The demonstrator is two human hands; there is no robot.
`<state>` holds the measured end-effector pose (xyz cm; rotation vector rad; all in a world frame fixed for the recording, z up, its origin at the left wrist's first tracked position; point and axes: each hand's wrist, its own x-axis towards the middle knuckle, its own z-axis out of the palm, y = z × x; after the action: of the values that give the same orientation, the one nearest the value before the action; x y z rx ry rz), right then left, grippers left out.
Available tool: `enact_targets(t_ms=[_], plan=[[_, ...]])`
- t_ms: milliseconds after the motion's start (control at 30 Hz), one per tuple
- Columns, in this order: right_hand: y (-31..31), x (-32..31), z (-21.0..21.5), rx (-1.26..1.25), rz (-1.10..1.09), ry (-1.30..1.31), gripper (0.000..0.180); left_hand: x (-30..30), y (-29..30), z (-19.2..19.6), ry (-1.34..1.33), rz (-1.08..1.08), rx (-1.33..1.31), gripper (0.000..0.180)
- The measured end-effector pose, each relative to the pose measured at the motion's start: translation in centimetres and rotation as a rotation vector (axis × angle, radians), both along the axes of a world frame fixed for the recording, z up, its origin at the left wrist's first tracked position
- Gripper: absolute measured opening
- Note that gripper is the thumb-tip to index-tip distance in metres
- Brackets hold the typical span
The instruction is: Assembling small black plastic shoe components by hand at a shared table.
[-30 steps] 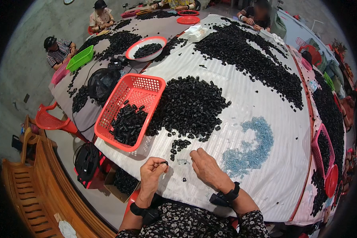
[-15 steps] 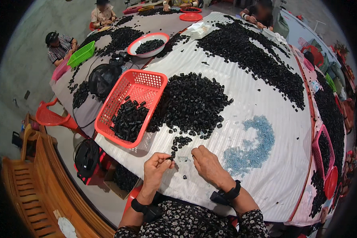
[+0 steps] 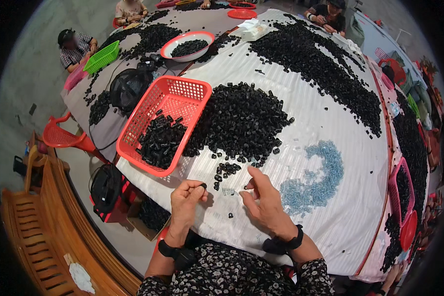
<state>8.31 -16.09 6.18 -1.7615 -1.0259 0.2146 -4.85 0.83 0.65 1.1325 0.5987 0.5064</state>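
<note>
Our left hand has its grip closed, thumb and fingertips pinching a small black piece just above the tabletop. Our right hand has its grip partly open, thumb and forefinger apart; we cannot tell whether it has hold of the dark bit at its fingertips. Between our hands lie a few clear springs, with a small cluster of black pieces just beyond. Farther off we see the big black pile, beside the red basket; clear bluish bits lie to our right.
</note>
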Motion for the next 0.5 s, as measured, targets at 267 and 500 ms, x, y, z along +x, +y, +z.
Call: enact_targets(t_ms=[267,500], plan=[[-0.3,-0.7,-1.9,-0.331,0.466,-0.248,0.018,0.1,-0.4,-0.2,-0.017,-0.030,-0.001,0.015],[0.1,-1.9,-4.9,-0.374,0.465,-0.388,0.012,0.0,-0.9,0.3,-0.045,-0.097,-0.037,0.016]])
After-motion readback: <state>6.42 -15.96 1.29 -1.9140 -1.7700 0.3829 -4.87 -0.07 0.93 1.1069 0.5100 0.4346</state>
